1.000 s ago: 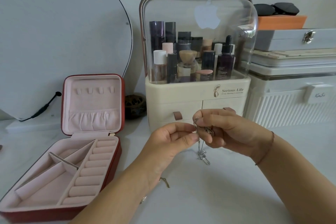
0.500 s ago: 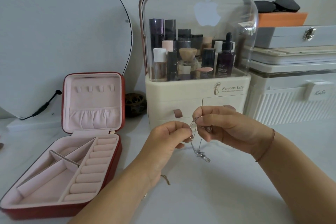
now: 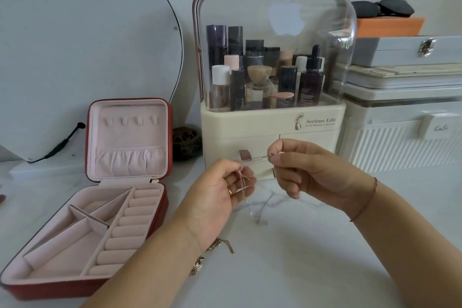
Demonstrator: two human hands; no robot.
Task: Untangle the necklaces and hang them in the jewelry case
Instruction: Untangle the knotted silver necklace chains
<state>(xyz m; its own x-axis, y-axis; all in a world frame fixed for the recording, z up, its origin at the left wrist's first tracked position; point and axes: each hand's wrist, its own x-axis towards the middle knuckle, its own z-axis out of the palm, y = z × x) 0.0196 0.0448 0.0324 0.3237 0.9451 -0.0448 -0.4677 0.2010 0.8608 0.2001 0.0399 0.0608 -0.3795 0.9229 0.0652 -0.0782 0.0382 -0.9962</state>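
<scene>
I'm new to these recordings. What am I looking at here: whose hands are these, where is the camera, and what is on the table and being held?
There is no machine. A person works with two bare hands, filmed by one wide-angle camera worn on the head, looking forward and down. The left hand and right hand each pinch a thin chain, which is stretched between them above the white table. An open red jewelry case lies at the left. Its lid stands upright, with small hooks and nothing hung on them yet. A gold necklace lies by the left forearm, partly hidden. Behind the hands stands a cosmetics organizer full of bottles.
</scene>
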